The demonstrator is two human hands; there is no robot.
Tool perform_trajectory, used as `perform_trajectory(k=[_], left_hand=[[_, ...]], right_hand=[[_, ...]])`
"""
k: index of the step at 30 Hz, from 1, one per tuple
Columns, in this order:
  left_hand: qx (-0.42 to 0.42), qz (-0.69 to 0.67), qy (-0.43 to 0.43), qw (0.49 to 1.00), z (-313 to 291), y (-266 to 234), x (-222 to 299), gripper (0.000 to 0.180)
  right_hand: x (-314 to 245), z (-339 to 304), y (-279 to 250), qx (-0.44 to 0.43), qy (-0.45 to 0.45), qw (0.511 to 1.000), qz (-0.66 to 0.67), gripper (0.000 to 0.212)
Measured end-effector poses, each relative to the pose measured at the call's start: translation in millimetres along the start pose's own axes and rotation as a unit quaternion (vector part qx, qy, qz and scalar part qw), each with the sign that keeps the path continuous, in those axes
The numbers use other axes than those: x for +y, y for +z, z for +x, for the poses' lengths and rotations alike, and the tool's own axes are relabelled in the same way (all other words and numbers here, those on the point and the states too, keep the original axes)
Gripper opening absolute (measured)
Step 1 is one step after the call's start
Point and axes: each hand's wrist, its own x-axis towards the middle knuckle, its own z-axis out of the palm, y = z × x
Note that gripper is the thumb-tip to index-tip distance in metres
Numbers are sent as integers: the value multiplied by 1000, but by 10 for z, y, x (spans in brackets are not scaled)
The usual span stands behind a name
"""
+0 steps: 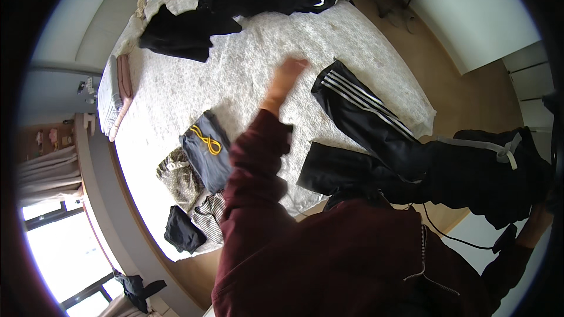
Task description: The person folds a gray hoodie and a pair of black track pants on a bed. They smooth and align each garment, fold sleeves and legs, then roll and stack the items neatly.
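Long black fabric trousers: white leg stripes | folded dark-grey cloth garment: yellow cord | small folded garment: dark-and-white stripes | wide bedspread: white, mottled | zipped top: maroon

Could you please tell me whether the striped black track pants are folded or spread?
The track pants are spread: both legs reach separately onto the bed, waist tie showing.

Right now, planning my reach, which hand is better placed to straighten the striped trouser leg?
Probably the left hand: it is near the striped leg; the right hand is past the drawstring.
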Motion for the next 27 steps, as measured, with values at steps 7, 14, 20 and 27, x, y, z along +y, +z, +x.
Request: perform_trajectory(k=[7, 14, 20, 27], left_hand=[[-245, -157, 127, 948, -563, 1748, 1095, 87], [-385, -213, 219, 871, -1010, 2091, 2404, 107], [-397, -115, 332, 848, -1393, 2659, 2725, 76], [-222, 121, 312, 916, -1313, 3093, 2622, 24]], right_hand=[[-228, -431, 64, -6, -179, 922, -342, 43], [-507, -728, 437, -138, -312, 882, -325, 24], [-649, -760, 521, -359, -214, 901, -113, 12], [-458, -791, -144, -293, -253, 909, -156, 17]])
